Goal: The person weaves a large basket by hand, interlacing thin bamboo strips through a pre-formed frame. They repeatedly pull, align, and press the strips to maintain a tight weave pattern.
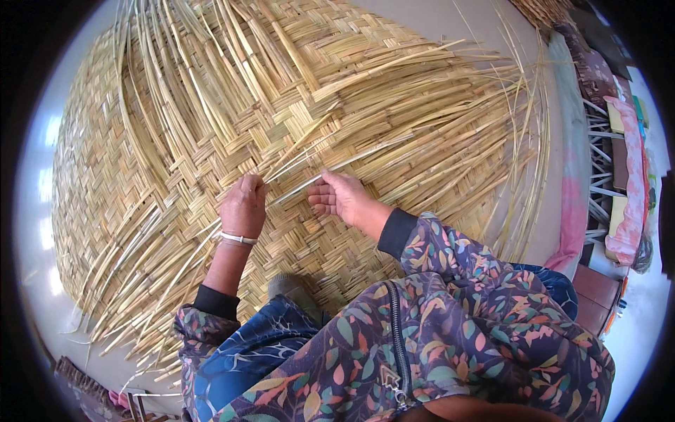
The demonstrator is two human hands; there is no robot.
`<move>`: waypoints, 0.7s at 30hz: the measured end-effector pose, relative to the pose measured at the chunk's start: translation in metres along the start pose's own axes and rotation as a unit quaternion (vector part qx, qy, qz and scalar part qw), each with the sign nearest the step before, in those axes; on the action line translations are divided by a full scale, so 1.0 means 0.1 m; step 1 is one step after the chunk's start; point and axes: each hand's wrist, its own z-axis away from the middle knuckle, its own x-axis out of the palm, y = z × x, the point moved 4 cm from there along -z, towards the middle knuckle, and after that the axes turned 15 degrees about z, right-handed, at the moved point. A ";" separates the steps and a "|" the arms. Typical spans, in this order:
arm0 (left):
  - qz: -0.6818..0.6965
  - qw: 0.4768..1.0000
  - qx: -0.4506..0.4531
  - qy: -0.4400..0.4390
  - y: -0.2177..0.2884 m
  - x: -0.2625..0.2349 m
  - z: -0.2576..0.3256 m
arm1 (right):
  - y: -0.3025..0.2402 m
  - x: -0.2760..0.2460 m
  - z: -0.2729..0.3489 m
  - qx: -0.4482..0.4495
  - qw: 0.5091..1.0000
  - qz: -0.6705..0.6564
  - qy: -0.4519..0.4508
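Observation:
A large woven mat (302, 243) of split reed strips lies beneath my hands, with a herringbone weave and long loose ends. My left hand (244, 205), wearing a white bangle, is closed in a pinch at the end of a thin pale reed strip (299, 160). To its right, my right hand (344, 199) has its palm turned inward, the fingers loosely curved and the thumb apart from them. Close by its thumb and fingertips passes a whitish strip (299, 188); I cannot tell whether they touch it.
Loose reed ends fan out at the far side, at the right (436, 130) and at the lower left (133, 281). My shoe (292, 292) rests on the mat. Along the right edge stand a white metal rack (601, 162) with pink cloth and a brown box (594, 299).

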 end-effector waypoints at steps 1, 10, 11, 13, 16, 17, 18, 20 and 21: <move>-0.002 1.000 -0.007 -0.007 -0.01 0.02 0.01 | 0.00 0.00 0.00 -0.004 1.000 0.006 0.015; -0.098 0.991 -0.041 -0.076 -0.04 0.19 -0.03 | 0.01 0.06 0.12 -0.080 0.991 0.052 0.092; -0.078 0.991 -0.072 -0.081 -0.05 0.18 -0.06 | 0.01 0.06 0.12 -0.079 0.990 0.037 0.109; -0.054 0.996 -0.027 -0.067 -0.01 0.12 -0.09 | 0.03 0.04 0.12 -0.065 0.992 0.046 0.097; 0.010 0.997 -0.011 -0.075 -0.07 0.03 -0.12 | 0.04 0.04 0.14 -0.028 0.997 0.062 0.045; 0.047 0.990 -0.072 -0.109 -0.13 0.00 -0.12 | 0.03 0.08 0.17 -0.002 0.997 0.076 0.006; 0.085 0.977 -0.133 -0.142 -0.22 -0.02 -0.11 | 0.02 0.11 0.21 0.023 0.995 0.089 -0.033; 0.290 0.915 -0.218 -0.176 -0.17 -0.04 -0.14 | -0.13 0.20 0.33 -0.019 0.992 0.078 -0.101; 0.315 0.896 -0.242 -0.198 -0.13 -0.11 -0.14 | -0.23 0.23 0.36 -0.065 0.989 0.063 -0.118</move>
